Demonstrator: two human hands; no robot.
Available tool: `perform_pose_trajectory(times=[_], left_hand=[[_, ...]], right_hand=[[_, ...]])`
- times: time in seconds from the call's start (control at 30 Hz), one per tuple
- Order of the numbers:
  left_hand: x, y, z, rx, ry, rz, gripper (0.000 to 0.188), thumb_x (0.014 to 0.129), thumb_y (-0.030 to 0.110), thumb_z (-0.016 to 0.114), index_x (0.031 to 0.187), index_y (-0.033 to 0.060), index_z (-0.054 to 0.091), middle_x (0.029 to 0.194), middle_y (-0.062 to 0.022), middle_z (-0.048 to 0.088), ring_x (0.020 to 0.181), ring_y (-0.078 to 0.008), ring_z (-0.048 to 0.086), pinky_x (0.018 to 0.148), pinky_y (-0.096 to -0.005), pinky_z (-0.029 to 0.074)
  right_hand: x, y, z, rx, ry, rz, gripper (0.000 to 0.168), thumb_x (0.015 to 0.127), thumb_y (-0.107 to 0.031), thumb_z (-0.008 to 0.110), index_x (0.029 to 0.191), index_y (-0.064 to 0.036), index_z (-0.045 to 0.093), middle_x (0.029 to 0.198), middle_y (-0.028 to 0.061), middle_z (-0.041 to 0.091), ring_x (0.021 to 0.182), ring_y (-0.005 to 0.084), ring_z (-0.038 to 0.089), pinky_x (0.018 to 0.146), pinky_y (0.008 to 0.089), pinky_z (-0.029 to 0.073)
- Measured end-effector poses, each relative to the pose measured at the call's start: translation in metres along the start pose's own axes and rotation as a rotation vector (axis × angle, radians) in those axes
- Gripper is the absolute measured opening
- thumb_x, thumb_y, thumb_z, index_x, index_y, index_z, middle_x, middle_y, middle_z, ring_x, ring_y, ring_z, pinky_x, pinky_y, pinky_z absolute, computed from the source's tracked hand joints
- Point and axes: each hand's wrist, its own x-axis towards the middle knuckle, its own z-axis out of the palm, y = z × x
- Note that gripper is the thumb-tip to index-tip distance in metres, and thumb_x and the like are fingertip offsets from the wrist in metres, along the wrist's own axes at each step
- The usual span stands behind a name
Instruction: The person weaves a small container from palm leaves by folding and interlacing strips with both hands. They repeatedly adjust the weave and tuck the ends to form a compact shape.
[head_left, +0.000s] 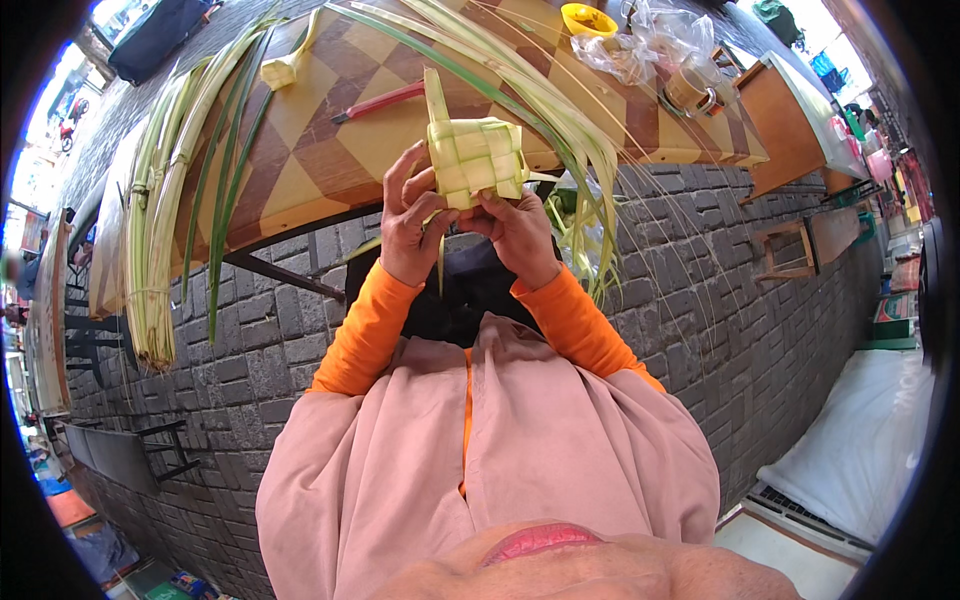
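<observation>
A woven palm-leaf pouch, pale green and shaped like a ketupat casing, is held up in front of me over the table's near edge. My left hand grips its lower left corner between thumb and fingers. At its bottom edge, the fingertips of my right hand pinch the weave. One leaf tail sticks up from the pouch's top left, and a thin strip hangs below my fingers. Behind the pouch, a red-handled knife or cutter lies on the table.
The checkered wooden table carries a bundle of palm leaves at left, overhanging its edge. Loose leaf strips drape over the front at right. A smaller woven pouch, a yellow bowl, plastic bags and a glass mug stand farther back.
</observation>
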Motion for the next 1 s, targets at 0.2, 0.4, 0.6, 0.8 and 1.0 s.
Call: perform_pose_trajectory(times=[0.2,0.4,0.6,0.8,1.0], left_hand=[[-0.005,-0.004,0.01,-0.049,-0.033,0.018,0.011,0.075,-0.004,0.066,0.083,0.0026,0.063,0.14,-0.0216,0.034,0.119,-0.0356,0.052,0.093,-0.0404,0.048],[-0.006,-0.005,0.012,-0.037,-0.012,-0.028,0.012,0.074,-0.004,0.066,0.084,0.0028,0.064,0.14,-0.0211,0.033,0.118,-0.0336,0.051,0.092,-0.04,0.047],[-0.005,0.002,0.007,-0.06,-0.071,-0.097,0.013,0.074,-0.002,0.066,0.087,0.0029,0.066,0.142,-0.0198,0.032,0.122,-0.0337,0.047,0.097,-0.0424,0.043],[-0.006,-0.001,0.014,-0.123,-0.004,-0.009,0.013,0.075,0.0,0.064,0.088,0.0024,0.064,0.144,-0.0205,0.03,0.124,-0.037,0.044,0.098,-0.0437,0.041],[-0.004,0.008,0.013,0.194,-0.022,-0.037,0.017,0.077,-0.001,0.06,0.094,0.0029,0.055,0.139,-0.0216,0.034,0.129,-0.0392,0.037,0.102,-0.0447,0.037]], right_hand=[[0.0,0.013,-0.001,0.178,0.011,-0.013,0.023,0.093,-0.016,0.058,0.112,-0.003,0.059,0.108,0.0106,0.065,0.097,0.0209,0.064,0.083,0.036,0.055],[-0.005,0.013,0.006,0.179,-0.063,0.033,0.023,0.094,-0.015,0.056,0.113,-0.003,0.058,0.11,0.0097,0.064,0.098,0.019,0.063,0.085,0.0359,0.052],[-0.004,0.014,-0.002,0.059,-0.141,-0.05,0.022,0.094,-0.015,0.055,0.111,0.0,0.058,0.108,0.0079,0.064,0.095,0.0168,0.063,0.084,0.0349,0.052],[-0.009,0.012,0.003,0.135,-0.143,-0.015,0.021,0.094,-0.014,0.055,0.11,0.0,0.059,0.108,0.0068,0.064,0.097,0.0155,0.061,0.087,0.0347,0.049],[-0.011,0.022,0.005,-0.057,-0.071,-0.148,0.02,0.092,-0.007,0.057,0.111,-0.001,0.061,0.105,0.0056,0.065,0.094,0.0128,0.062,0.087,0.03,0.048]])
